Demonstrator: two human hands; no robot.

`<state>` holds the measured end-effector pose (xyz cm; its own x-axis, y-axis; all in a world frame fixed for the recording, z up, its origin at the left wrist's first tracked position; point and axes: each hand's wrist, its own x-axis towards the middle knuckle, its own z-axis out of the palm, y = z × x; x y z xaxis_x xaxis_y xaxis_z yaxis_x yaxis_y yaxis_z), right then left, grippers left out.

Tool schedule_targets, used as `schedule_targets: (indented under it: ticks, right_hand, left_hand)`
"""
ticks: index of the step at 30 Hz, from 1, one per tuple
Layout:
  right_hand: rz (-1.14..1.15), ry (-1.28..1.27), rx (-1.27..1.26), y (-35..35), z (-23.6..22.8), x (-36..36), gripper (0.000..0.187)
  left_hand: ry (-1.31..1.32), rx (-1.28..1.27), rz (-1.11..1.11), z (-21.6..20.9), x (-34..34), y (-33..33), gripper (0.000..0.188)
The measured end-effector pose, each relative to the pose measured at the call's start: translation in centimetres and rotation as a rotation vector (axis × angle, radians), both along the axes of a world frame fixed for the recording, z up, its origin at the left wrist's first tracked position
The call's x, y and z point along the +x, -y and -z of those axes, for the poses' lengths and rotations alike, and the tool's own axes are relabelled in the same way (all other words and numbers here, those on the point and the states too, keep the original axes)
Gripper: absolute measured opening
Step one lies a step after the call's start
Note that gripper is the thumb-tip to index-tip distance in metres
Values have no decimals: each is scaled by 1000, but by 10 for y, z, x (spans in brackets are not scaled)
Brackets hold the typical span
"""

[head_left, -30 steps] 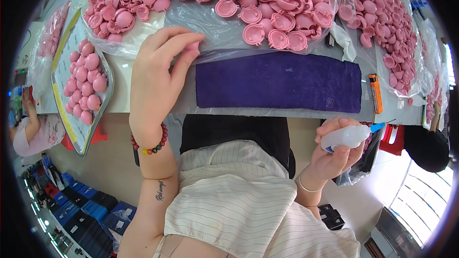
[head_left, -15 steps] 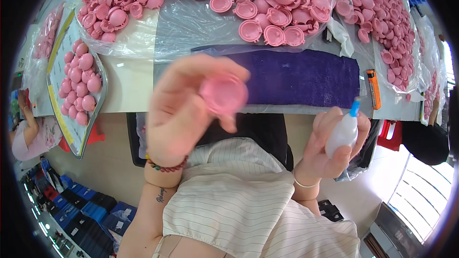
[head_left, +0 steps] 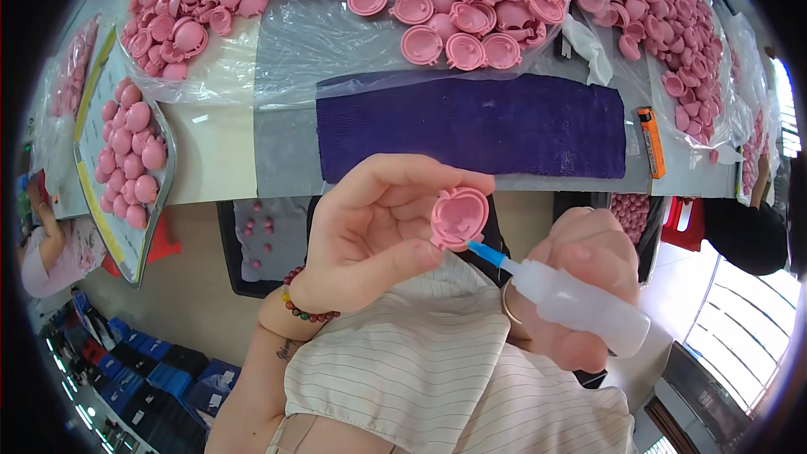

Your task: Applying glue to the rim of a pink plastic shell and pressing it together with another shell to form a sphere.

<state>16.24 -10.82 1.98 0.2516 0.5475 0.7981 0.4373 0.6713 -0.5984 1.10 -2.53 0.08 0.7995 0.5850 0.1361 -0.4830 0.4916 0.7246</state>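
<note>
My left hand [head_left: 370,227] pinches a small round pink plastic shell [head_left: 460,217] by its edge, the hollow side facing me. In my right hand [head_left: 588,265] lies a translucent white squeeze bottle [head_left: 580,303], fingers wrapped round it. Its blue nozzle tip [head_left: 486,254] points left and meets the lower rim of the shell, or comes very close to it. Both hands are held in front of the table edge. Beyond them a dark purple cloth [head_left: 471,128] lies flat on the table.
Loose pink shells [head_left: 471,0] pile up on clear plastic sheeting at the back, with another heap [head_left: 656,25] to the right. A tray [head_left: 155,240] of closed pink balls [head_left: 130,151] stands left. An orange box cutter [head_left: 651,143] lies by the cloth. Below the table sits a black bin [head_left: 239,277].
The bottle has tipped from upright to slanting and moved left, bringing its nozzle to the shell. My left hand has shifted right and down with the shell.
</note>
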Motion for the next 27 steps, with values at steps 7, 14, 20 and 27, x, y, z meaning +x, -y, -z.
schedule_targets:
  ticks: [7, 14, 20, 27]
  right_hand:
    - [52, 49, -111, 4, 1, -6, 68]
    - [73, -9, 50, -1, 4, -3, 60]
    - [145, 19, -28, -2, 7, -8, 68]
    - [205, 28, 51, -5, 7, -6, 68]
  left_hand:
    - [-6, -55, 12, 1, 1, 3, 38]
    - [12, -22, 25, 1, 3, 1, 37]
    - [11, -22, 13, 3, 2, 2, 37]
    - [-36, 35, -20, -1, 0, 1, 38]
